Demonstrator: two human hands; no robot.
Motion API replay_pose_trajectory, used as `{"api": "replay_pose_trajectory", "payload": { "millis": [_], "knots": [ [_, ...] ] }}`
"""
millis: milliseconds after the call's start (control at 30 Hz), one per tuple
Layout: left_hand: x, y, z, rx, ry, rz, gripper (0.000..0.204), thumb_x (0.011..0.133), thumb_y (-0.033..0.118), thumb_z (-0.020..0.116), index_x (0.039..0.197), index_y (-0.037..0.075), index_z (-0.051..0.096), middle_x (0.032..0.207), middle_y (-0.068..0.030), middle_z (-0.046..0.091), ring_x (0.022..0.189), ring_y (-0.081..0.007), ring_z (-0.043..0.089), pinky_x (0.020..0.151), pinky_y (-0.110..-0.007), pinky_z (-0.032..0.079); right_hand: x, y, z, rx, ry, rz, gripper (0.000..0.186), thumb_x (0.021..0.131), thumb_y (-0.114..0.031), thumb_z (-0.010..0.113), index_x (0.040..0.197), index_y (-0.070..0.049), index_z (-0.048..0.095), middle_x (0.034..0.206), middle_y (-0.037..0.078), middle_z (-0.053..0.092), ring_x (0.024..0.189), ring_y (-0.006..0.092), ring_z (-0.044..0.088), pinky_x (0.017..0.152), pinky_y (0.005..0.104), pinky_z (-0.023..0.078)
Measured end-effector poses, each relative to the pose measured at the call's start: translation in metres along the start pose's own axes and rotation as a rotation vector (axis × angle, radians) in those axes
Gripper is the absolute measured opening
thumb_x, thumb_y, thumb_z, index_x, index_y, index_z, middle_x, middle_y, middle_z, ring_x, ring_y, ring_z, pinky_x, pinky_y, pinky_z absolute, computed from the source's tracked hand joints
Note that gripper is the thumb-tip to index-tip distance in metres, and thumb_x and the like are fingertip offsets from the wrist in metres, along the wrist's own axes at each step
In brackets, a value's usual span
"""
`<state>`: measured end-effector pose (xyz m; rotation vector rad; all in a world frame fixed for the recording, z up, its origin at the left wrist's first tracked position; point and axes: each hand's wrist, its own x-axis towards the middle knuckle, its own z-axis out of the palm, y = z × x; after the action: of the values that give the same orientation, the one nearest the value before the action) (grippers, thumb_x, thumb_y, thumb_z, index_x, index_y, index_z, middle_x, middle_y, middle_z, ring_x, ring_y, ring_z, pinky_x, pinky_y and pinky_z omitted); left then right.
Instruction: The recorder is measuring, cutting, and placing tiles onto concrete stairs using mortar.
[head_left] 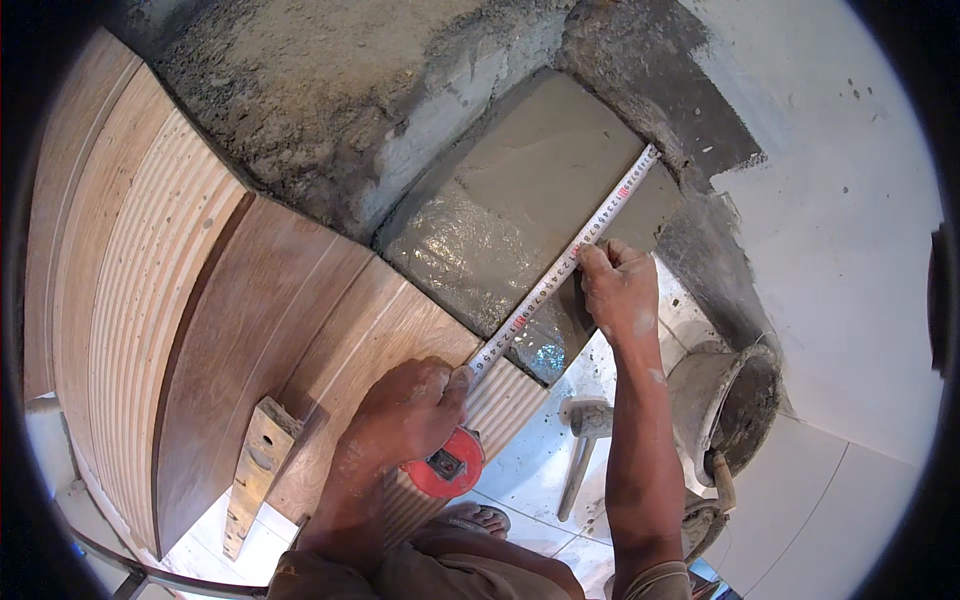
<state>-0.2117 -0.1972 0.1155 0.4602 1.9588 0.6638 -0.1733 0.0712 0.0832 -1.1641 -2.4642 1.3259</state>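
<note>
A tape measure with a red case (pixel 440 472) has its white blade (pixel 545 287) pulled out diagonally over a bed of wet grey mortar (pixel 520 165). My left hand (pixel 400 412) is closed on the tape measure, its thumb at the blade near the case. Farther up, my right hand (pixel 620 288) pinches the blade's edge between thumb and fingers. The blade's far end reaches the mortar's upper right side by the wall. Below the mortar, wood-look step tiles (pixel 325 300) with ribbed strips run off to the left.
A mallet (pixel 582 450) lies on white floor tiles beside my right forearm. Right of it, a mortar-smeared bucket (pixel 705 395) lies tipped near a wooden-handled tool (pixel 722 482). A dirty yellow level-like bar (pixel 258 470) rests across the lower tiles. Rough earth (pixel 290 90) lies beyond.
</note>
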Motion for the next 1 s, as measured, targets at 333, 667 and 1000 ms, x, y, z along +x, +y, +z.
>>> {"api": "replay_pose_trajectory", "payload": {
  "millis": [333,667,1000],
  "knots": [
    [-0.008,0.006,-0.004,-0.096,0.016,-0.043,0.042,0.105,0.033,0.047,0.091,0.000,0.069,0.089,-0.0196,0.071,0.091,-0.0406,0.067,0.087,-0.051,0.050,-0.005,-0.006,0.001,0.021,-0.011,0.046,0.037,0.088,-0.027,0.065,0.076,0.007,0.066,0.063,0.020,0.063,0.057,0.0283,0.060,0.063,0.0423,0.049],
    [-0.001,0.014,-0.005,0.065,-0.031,0.093,0.041,0.103,0.028,0.048,0.085,-0.001,0.070,0.087,-0.0207,0.071,0.089,-0.0388,0.069,0.085,-0.049,0.051,0.002,0.017,0.006,-0.006,0.063,-0.082,0.035,0.089,-0.026,0.059,0.083,0.008,0.068,0.081,0.031,0.066,0.078,0.0488,0.065,0.077,0.0506,0.052],
    [-0.006,0.015,-0.004,-0.123,-0.003,-0.090,0.040,0.104,0.026,0.049,0.088,-0.004,0.070,0.076,-0.0176,0.071,0.070,-0.0322,0.070,0.070,-0.045,0.054,-0.012,-0.025,-0.014,-0.026,-0.026,0.014,0.035,0.089,-0.028,0.061,0.086,0.006,0.068,0.079,0.030,0.065,0.075,0.0474,0.066,0.072,0.0510,0.051]
  ]
}}
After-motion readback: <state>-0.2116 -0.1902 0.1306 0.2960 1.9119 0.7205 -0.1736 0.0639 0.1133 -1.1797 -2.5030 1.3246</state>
